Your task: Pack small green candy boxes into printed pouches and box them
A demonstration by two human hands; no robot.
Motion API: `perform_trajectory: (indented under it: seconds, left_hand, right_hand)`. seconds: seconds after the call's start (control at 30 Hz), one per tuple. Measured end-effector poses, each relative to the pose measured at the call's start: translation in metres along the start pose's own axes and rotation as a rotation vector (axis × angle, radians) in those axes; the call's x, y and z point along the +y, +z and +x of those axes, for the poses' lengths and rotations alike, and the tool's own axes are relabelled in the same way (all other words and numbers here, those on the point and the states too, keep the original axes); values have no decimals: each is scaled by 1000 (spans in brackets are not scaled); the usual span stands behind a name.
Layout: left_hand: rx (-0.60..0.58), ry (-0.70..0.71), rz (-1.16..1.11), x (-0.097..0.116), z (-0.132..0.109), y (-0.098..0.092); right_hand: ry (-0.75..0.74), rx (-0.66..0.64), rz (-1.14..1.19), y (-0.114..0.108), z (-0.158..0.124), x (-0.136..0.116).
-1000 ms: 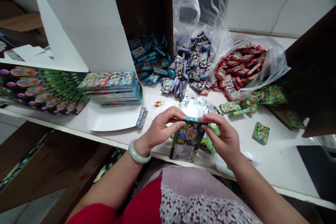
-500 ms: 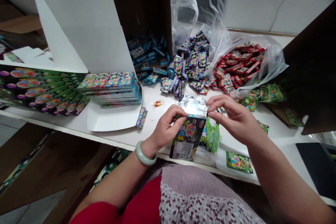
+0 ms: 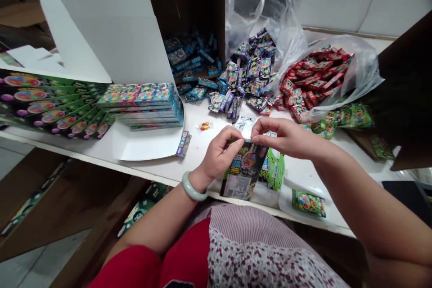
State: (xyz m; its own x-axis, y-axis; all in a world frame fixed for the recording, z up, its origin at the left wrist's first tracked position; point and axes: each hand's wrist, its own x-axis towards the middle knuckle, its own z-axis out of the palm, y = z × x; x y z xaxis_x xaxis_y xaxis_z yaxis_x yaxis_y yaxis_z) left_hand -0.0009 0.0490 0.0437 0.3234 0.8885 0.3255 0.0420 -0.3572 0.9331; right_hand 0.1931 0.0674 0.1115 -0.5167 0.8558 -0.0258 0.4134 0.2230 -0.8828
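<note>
A black printed box [image 3: 241,175] with bright lettering and a picture panel stands upright at the table's near edge. My left hand [image 3: 221,152], with a pale green bangle at the wrist, pinches its top edge between thumb and fingers. Right beside it, my right hand [image 3: 281,136] has thumb and fingers closed at the same top edge and covers its right corner. Green printed packaging [image 3: 275,168] lies just behind the box, partly hidden by it. A silver sheet [image 3: 243,123] shows beyond my fingers.
An open white carton [image 3: 145,149] at the left holds stacked colourful packs [image 3: 143,103]. Small purple packs [image 3: 256,69] and red packs [image 3: 317,76] spill from clear bags. A green packet [image 3: 308,203] lies near the right front edge. A wrapped candy [image 3: 204,125] sits mid-table.
My right hand has moved left and closed at the box's top edge, next to my left hand. My left hand keeps its pinch. The view has shifted slightly.
</note>
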Motion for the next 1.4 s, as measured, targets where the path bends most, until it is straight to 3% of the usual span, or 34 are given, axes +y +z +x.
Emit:
perform_trajectory:
  seconds: [0.53, 0.7, 0.83, 0.93, 1.03, 1.13, 1.2, 1.27, 1.33, 1.4]
  left_hand:
    - [64, 71, -7, -6, 3, 7]
    - [19, 78, -3, -7, -4, 4]
    - [-38, -125, -92, -11, -19, 6]
    - [-48, -201, -242, -2, -27, -3]
    - [132, -48, -109, 21, -25, -36]
    - [370, 243, 300, 47, -14, -95]
    - [464, 414, 623, 55, -2, -140]
    - [411, 516, 909, 48, 13, -182]
    - [301, 474, 1160, 30, 27, -215]
    - [181, 408, 1278, 9, 35, -236]
  right_hand:
    - [-6, -22, -38, 0, 9, 14]
    - [207, -69, 304, 3, 14, 33]
    - [451, -190, 583, 12, 14, 44]
    - [488, -188, 636, 18, 10, 44]
    - [350, -84, 559, 17, 8, 43]
    - [279, 45, 440, 17, 12, 46]
    - [263, 58, 367, 24, 17, 50]
    - [258, 3, 311, 41, 23, 53]
    - [239, -79, 272, 63, 30, 55]
    - [197, -150, 230, 86, 37, 55]
